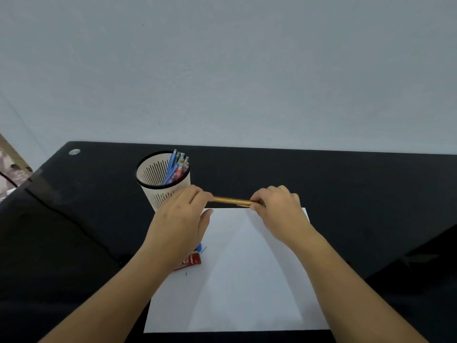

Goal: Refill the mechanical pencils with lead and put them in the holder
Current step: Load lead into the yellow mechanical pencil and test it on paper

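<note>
Pinching a slim orange mechanical pencil (232,201) at either end, left hand (181,220) and right hand (278,206), fingers curled round it, above white paper sheet (247,280), near beige slotted plastic holder (154,175) (pencils (176,167) inside).

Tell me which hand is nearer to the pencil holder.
Left. The left hand sits just in front of the holder, overlapping its lower wall, gripping one end of the yellow pencil; the right hand grips the other end, farther right.

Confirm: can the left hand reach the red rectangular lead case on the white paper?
Probably yes: the red lead case sits under the wrist of the left hand, otherwise uncovered; that hand must first release the yellow pencil.
</note>
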Motion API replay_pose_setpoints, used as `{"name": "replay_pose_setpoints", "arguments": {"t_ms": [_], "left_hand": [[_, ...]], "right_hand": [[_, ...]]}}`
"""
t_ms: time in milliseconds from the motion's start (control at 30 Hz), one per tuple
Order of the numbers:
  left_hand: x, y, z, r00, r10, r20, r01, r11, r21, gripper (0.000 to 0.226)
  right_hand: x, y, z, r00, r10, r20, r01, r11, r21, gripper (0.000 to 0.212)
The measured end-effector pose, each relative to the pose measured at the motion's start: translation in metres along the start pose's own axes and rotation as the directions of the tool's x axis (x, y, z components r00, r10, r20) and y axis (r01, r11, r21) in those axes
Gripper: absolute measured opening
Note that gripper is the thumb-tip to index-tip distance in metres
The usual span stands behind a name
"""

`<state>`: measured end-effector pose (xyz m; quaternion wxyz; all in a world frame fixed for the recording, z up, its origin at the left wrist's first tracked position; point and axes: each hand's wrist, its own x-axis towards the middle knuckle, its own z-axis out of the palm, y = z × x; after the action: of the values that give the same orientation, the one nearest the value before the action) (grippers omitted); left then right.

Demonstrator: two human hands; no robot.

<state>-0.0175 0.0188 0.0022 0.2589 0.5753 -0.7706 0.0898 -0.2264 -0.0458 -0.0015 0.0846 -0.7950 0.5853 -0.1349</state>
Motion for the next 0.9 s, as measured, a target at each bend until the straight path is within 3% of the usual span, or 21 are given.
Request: {"name": "replay_pose_setpoints", "arguments": {"t_ms": [367,567,700,900], "left_hand": [[-0.044,0.034,-0.032,0.986,0.134,0.096,-0.131,0.99,-0.044,0.021],[-0.069,0.053,-0.037,0.992,0.104,0.073,-0.1,0.993,-0.058,0.026],[-0.079,0.063,-0.036,0.993,0.068,0.093,-0.058,0.993,-0.107,0.01],[-0.08,0.063,-0.034,0.995,0.022,0.094,-0.011,0.993,-0.119,0.015]], "right_hand": [[-0.111,-0.019,-0.035,0.996,-0.066,-0.06,0.074,0.988,0.137,0.016],[-0.144,-0.026,-0.036,0.991,-0.08,-0.105,0.103,0.965,0.24,0.017],[-0.152,-0.026,-0.036,0.998,-0.027,-0.058,0.046,0.937,0.346,0.021],[-0.154,-0.02,-0.036,1.0,0.022,0.0,-0.019,0.893,0.45,0.013]]}}
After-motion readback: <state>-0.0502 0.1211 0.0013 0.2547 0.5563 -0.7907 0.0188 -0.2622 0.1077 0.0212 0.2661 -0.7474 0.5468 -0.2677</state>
